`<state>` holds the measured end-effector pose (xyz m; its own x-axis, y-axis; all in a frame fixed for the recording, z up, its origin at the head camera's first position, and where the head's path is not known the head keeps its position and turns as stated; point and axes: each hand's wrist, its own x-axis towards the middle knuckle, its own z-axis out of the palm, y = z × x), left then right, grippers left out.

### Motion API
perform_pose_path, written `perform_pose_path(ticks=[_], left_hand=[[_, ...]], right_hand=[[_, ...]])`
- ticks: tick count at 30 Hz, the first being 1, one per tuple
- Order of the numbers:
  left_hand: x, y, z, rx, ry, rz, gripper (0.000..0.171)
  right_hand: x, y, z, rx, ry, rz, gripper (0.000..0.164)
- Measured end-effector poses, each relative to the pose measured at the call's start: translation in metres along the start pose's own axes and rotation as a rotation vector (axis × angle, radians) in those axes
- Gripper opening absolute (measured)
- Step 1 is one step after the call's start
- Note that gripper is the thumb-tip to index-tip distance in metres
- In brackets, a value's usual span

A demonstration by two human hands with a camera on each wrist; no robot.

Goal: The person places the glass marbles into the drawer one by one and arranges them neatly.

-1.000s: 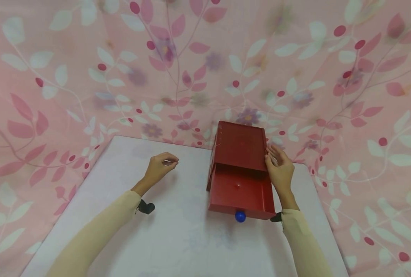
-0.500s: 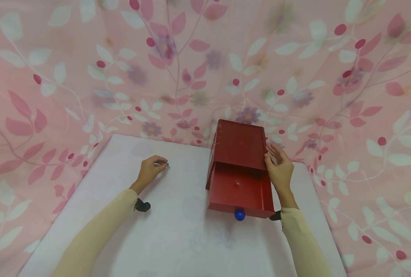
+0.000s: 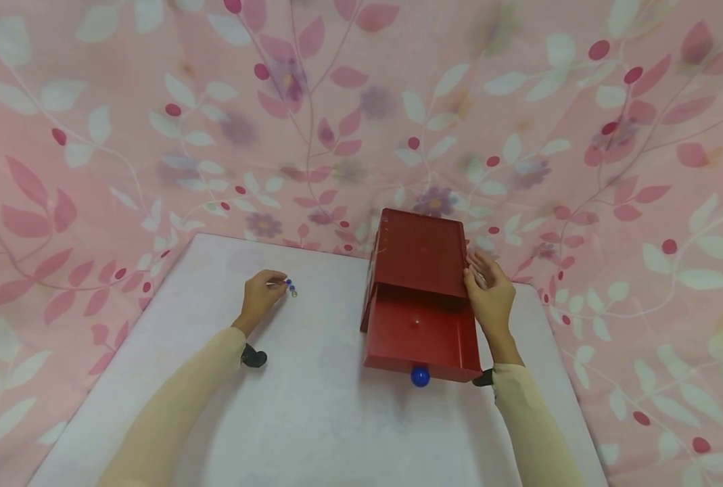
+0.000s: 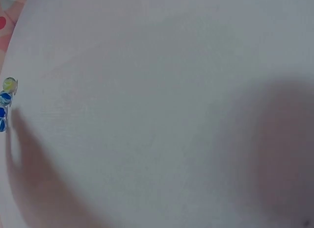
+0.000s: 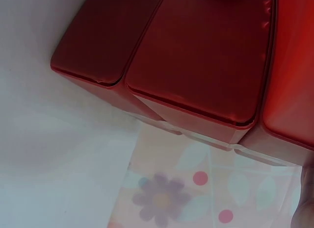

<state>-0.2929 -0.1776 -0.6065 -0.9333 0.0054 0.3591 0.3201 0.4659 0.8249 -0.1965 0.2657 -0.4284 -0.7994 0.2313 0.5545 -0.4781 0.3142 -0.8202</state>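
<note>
Several small glass marbles (image 3: 292, 289), blue ones and a yellowish clear one, lie in a short row on the white table. My left hand (image 3: 261, 301) is at the far end of that row, thumb and fingertips curled at a blue marble (image 3: 288, 281). At the left edge of the left wrist view the same marbles (image 4: 6, 98) show, partly cut off. A red drawer box (image 3: 423, 253) stands right of centre, its drawer (image 3: 418, 335) pulled out, with a blue ball knob (image 3: 420, 377). Against the box's right side rests my right hand (image 3: 492, 291), its fingers loosely extended.
The white table (image 3: 300, 419) ends at a floral pink cloth (image 3: 337, 135) behind and at both sides. More red box units (image 5: 93, 41) stand side by side in the right wrist view. Black wrist mounts (image 3: 253, 356) jut out below both hands.
My left hand has moved left and slightly back, uncovering the marbles beside its fingertips. The right hand stays against the box, and the drawer remains pulled out.
</note>
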Motion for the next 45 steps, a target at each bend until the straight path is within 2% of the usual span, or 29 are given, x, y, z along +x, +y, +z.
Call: perform_pose_path(ticks=[4, 12, 22, 28, 38, 45], left_hand=[[0.002, -0.003, 0.000, 0.049, 0.015, -0.011, 0.023], [0.001, -0.004, -0.004, 0.108, -0.057, -0.122, 0.026], [0.006, -0.011, 0.001, 0.160, -0.073, -0.111, 0.026], [0.009, -0.011, 0.004, 0.168, -0.083, -0.127, 0.026], [0.011, -0.011, 0.005, 0.202, -0.132, -0.195, 0.026], [0.010, -0.013, 0.005, 0.212, -0.143, -0.180, 0.023]], right_hand=[[0.001, 0.000, 0.001, -0.003, -0.004, -0.012, 0.041], [0.002, 0.002, 0.000, 0.013, -0.010, -0.014, 0.040], [0.003, 0.000, 0.001, 0.028, -0.013, -0.016, 0.041], [0.002, 0.001, 0.001, 0.022, -0.011, -0.018, 0.041], [0.001, 0.002, 0.000, 0.016, -0.013, -0.028, 0.042], [0.000, 0.004, -0.001, 0.003, -0.010, -0.026, 0.042]])
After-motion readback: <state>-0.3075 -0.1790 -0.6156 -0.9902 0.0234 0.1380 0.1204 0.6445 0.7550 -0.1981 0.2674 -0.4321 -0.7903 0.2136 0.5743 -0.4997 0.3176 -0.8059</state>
